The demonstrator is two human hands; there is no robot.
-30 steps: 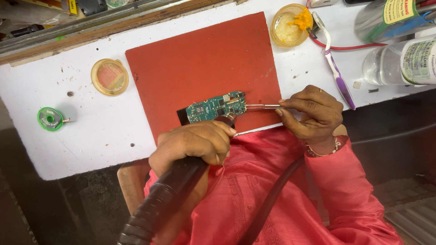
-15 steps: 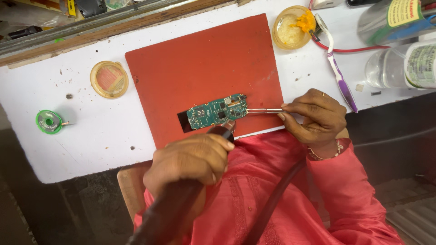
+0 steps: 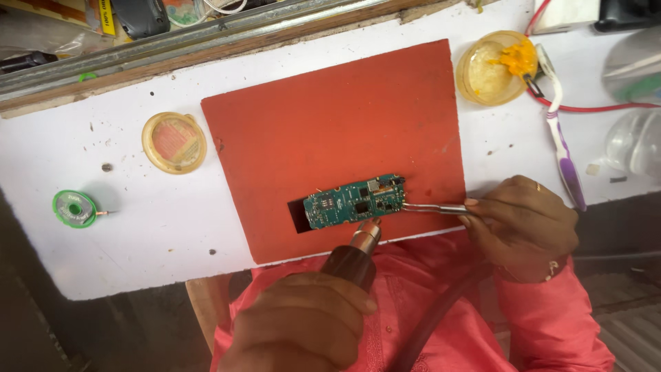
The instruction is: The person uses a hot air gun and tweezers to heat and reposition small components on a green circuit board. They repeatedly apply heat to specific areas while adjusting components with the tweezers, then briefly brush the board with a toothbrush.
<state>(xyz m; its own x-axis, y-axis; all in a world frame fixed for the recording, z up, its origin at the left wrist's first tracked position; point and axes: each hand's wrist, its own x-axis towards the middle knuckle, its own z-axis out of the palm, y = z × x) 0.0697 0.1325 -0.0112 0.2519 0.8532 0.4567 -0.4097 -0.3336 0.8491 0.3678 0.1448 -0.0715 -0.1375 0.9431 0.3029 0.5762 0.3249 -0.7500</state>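
A small green circuit board (image 3: 352, 200) lies near the front edge of a red mat (image 3: 330, 117) on the white table. My right hand (image 3: 525, 224) holds metal tweezers (image 3: 435, 208) whose tips touch the board's right end. My left hand (image 3: 297, 326) grips the dark handle of a hot-air tool (image 3: 358, 256). Its metal nozzle points at the board's lower edge, just below the middle. A dark hose (image 3: 441, 317) runs from the tool down across my pink shirt.
A yellow round tin (image 3: 173, 142) and a green solder spool (image 3: 74, 209) sit left of the mat. A yellow flux pot (image 3: 490, 67), a purple-and-white toothbrush (image 3: 564, 151), a red wire (image 3: 585, 108) and clear bottles (image 3: 633, 138) lie to the right. A cluttered rail (image 3: 227, 31) runs behind.
My left hand slid back towards me along the tool, so the nozzle shows clear of the hand under the board. The tweezers stay at the board's right end.
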